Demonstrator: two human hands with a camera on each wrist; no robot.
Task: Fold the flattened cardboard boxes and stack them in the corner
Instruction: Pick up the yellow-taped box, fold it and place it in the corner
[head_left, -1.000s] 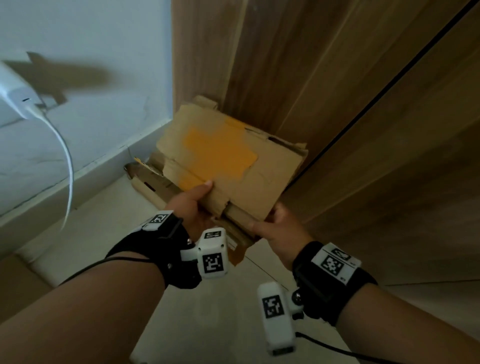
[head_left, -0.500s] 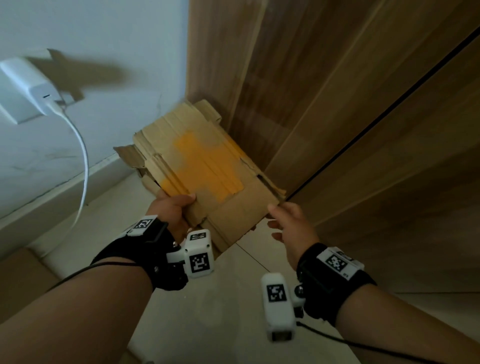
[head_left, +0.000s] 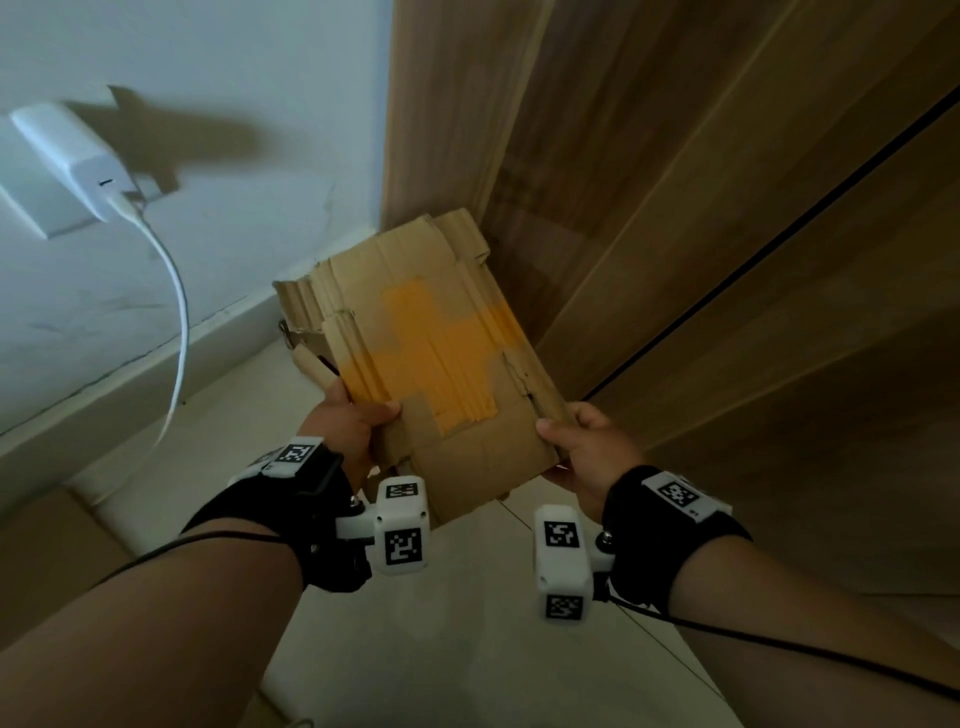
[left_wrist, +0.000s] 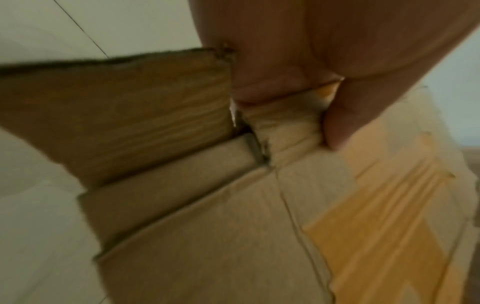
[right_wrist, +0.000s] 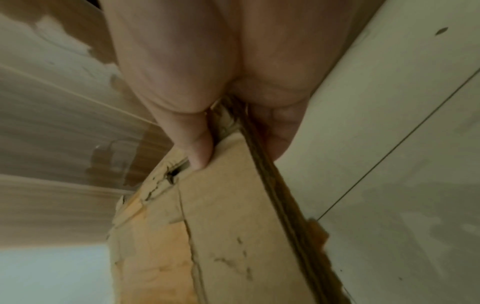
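A folded brown cardboard bundle (head_left: 415, 343) with an orange patch on top hangs tilted above the floor, its far end in the corner between the white wall and the wooden panels. My left hand (head_left: 353, 426) grips its near left edge, thumb on top. My right hand (head_left: 582, 441) grips the near right corner, thumb on top and fingers beneath. The left wrist view shows the thumb pressing the cardboard (left_wrist: 233, 226) beside a torn flap. In the right wrist view the thumb and fingers pinch the cardboard's layered edge (right_wrist: 233, 205).
A white charger (head_left: 72, 156) sits in a wall socket at upper left, and its cable (head_left: 176, 312) hangs down to the skirting. Wooden panels (head_left: 675, 208) with a dark seam fill the right side. Pale floor tiles (head_left: 467, 649) lie below my arms.
The bundle has turned so its long side points into the corner. My right hand, off the cardboard half a second ago, now holds the near right corner.
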